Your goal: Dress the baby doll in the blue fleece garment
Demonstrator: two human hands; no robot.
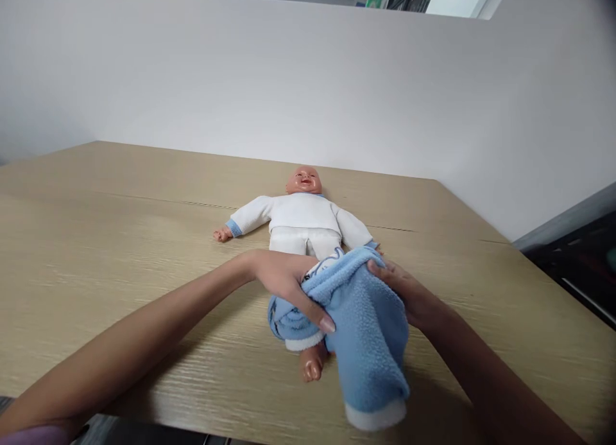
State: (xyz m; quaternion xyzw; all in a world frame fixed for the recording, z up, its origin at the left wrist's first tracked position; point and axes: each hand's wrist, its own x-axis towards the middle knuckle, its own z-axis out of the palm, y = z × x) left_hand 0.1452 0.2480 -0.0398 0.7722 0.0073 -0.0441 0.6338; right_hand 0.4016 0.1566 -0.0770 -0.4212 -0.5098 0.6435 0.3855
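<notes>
A baby doll (304,210) in a white top with blue cuffs lies on its back, head away from me. Blue fleece trousers (368,329) with white cuffs are bunched around its lower legs. One bare foot (312,363) pokes out of the leg on the left; the other trouser leg hangs towards me, and I see no foot at its cuff. My left hand (293,281) grips the bunched waist, thumb on the fleece and fingers hidden inside. On the far right side of the waist, my right hand (397,284) holds the fabric between thumb and fingers.
The doll rests on a wide light wood table (120,252) with thin seams across it. Behind the table stands a white partition wall (269,79). A dark object (577,265) is beyond the table's right edge.
</notes>
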